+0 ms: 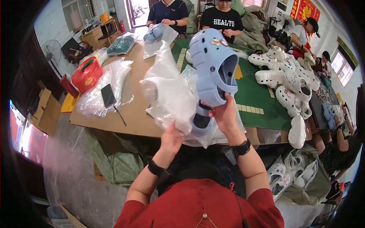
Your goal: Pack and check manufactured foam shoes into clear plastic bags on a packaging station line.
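Observation:
My right hand (227, 114) grips a light blue clog (207, 68) by its heel end and holds it up over the table. The clog has vent holes, a dark lining and a small colourful charm. A thin white translucent plastic bag (171, 95) hangs from my left hand (172, 137), its lower edge pinched in the fingers. Just below the raised clog, between my hands, lies another light blue clog (199, 127), partly hidden by the bag and my right hand. More clear plastic is spread under it at the table's near edge.
Several white clogs (291, 81) are piled on the right of the green mat (262, 112). On the left lie a phone (108, 95), stacked clear bags (118, 81) and a red pouch (87, 74). Co-workers stand across the table. Bagged clogs (291, 171) rest below right.

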The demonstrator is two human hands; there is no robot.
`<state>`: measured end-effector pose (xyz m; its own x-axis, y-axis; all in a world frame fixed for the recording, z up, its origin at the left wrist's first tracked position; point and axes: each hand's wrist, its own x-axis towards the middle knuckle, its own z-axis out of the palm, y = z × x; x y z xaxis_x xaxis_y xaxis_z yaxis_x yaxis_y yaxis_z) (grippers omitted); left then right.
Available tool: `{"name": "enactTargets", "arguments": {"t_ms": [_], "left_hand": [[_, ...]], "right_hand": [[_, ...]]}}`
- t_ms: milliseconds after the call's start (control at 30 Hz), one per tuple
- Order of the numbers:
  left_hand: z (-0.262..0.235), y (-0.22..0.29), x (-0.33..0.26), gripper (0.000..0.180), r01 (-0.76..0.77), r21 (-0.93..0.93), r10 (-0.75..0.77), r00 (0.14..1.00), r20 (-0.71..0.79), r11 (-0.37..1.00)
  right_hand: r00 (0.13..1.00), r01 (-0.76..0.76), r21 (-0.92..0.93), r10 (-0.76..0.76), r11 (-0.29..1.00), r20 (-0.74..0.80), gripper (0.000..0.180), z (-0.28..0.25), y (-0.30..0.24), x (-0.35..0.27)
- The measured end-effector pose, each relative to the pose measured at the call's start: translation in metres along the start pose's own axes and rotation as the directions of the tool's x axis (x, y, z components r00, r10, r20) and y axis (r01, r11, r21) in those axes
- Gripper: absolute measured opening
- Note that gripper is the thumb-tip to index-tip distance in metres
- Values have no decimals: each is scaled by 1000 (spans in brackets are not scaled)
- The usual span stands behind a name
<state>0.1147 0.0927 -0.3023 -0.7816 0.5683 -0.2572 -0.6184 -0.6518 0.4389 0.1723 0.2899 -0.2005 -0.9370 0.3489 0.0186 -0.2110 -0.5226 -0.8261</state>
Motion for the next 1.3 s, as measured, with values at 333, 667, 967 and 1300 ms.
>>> {"name": "enactTargets", "arguments": {"t_ms": [333,667,967,1300], "left_hand": [[35,-25,-19,40,234,17,-234,963,131,972],[1,28,-18,46,-390,182,410,908,-89,903],[-15,7,-3,35,-236,127,246,966,-78,964],[-28,24,-2,32,-212,27,214,963,-162,977]], "right_hand": [[994,-85,-137,75,987,-74,43,0,-24,-14],[999,-25,-777,-18,629,-46,78,5,7,-21],[710,702,-531,-520,474,475,68,44,-84,-87],[406,471,723,-852,505,331,48,84,-150,-211]]}}
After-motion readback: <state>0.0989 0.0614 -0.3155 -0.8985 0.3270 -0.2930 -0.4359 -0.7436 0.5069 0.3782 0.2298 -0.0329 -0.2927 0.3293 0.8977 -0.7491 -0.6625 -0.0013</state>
